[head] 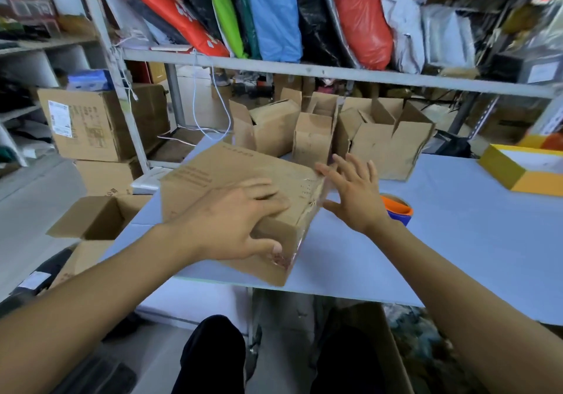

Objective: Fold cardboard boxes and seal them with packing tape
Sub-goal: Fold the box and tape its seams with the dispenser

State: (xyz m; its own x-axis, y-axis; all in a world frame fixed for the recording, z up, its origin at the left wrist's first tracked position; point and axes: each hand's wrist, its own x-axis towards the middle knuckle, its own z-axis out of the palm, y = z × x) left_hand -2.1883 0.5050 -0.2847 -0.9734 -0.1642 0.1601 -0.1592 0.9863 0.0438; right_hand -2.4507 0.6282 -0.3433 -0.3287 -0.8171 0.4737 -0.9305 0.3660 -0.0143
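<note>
Box sits on the tabletop near its front-left corner, flaps closed, clear tape visible along the right-hand edge and wrinkled at the near corner. Left hand lies flat on top of the box, fingers spread and straight, thumb hooked over the near side face; it presses, not grips. Right hand is open, fingers splayed, palm facing the box's right end, fingertips just touching or just shy of the far-right corner (motion blur, cannot tell which). Box's long axis runs from near-right to far-left, so the taped end points straight at the right hand, which is the nearer one for that seam. Tape roll (orange and blue) sits on the tabletop just behind the right wrist, partly hidden by it. My read: the seam is on and this is the smoothing step, left hand anchoring, right about to press the tape end down the side face. Risk is the box sliding left off the tabletop edge if the right hand pushes harder than the left holds. More open boxes stand at the back, not yet sealed.
</note>
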